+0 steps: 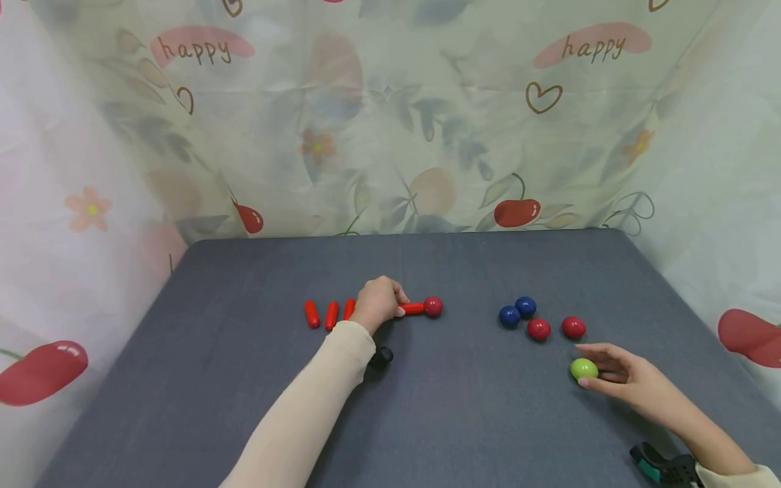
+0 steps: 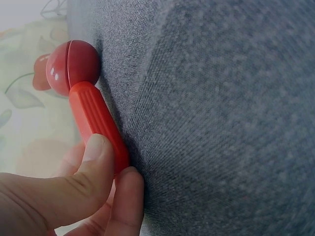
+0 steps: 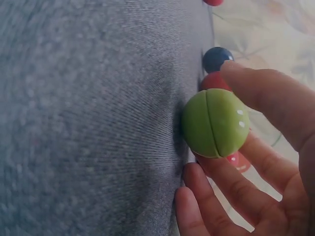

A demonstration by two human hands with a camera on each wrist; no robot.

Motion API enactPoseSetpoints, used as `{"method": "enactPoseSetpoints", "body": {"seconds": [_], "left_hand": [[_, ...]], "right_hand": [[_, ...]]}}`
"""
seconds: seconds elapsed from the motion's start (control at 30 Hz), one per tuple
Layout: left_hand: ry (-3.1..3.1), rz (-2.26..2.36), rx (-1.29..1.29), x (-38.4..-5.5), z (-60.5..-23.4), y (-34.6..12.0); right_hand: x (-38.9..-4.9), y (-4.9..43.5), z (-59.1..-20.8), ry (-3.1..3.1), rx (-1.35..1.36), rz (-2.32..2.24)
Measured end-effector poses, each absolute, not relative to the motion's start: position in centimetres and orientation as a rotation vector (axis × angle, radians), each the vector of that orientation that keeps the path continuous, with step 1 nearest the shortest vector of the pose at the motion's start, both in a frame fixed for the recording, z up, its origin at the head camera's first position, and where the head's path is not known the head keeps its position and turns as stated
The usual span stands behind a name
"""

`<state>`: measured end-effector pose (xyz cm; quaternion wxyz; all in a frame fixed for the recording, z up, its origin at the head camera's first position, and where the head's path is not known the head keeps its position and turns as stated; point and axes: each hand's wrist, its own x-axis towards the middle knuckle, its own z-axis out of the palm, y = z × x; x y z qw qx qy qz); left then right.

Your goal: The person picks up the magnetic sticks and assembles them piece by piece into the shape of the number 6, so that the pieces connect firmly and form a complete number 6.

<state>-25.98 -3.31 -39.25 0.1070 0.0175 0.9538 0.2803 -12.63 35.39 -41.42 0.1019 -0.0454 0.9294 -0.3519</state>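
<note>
Ana: Nearest the camera is your left sleeve [image 1: 299, 413], cream-coloured, stretched over the grey table [image 1: 464, 420] with its cuff towards 12 o'clock.

Ben: What do your fingers have there?

Ana: Your left hand [image 1: 379, 301] pinches a red stick [image 1: 413, 309] between thumb and fingers. The stick's 3 o'clock end touches a red ball [image 1: 434, 306]. At your hand's 9 o'clock, loose sticks [image 1: 331, 316] lie in a row; three show, the third partly hidden.

Ben: And your other side?

Ana: At 2 o'clock, your right hand [image 1: 634, 383] has its fingers spread loosely about the green ball [image 1: 584, 369]. I cannot tell whether they press it.

Ben: What is around it?

Ana: Two more red balls [image 1: 539, 329] sit between its 10 and 12 o'clock, with two blue balls [image 1: 509, 316] just beyond, side by side. Straight ahead at 12 hangs a patterned curtain [image 1: 390, 156].
</note>
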Motion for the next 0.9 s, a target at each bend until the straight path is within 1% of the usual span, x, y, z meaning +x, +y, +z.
{"method": "enactPoseSetpoints", "body": {"seconds": [0.37,0.9], "left_hand": [[2.805,0.827,0.05,-25.84,-39.32,-3.37],[2.818,0.807,0.063,-25.96,-39.31,-3.32]], "right_hand": [[-12.67,34.98,-41.71,2.827,-0.229,-0.989],[-13.02,34.91,-41.12,2.836,-0.251,-0.918]]}}
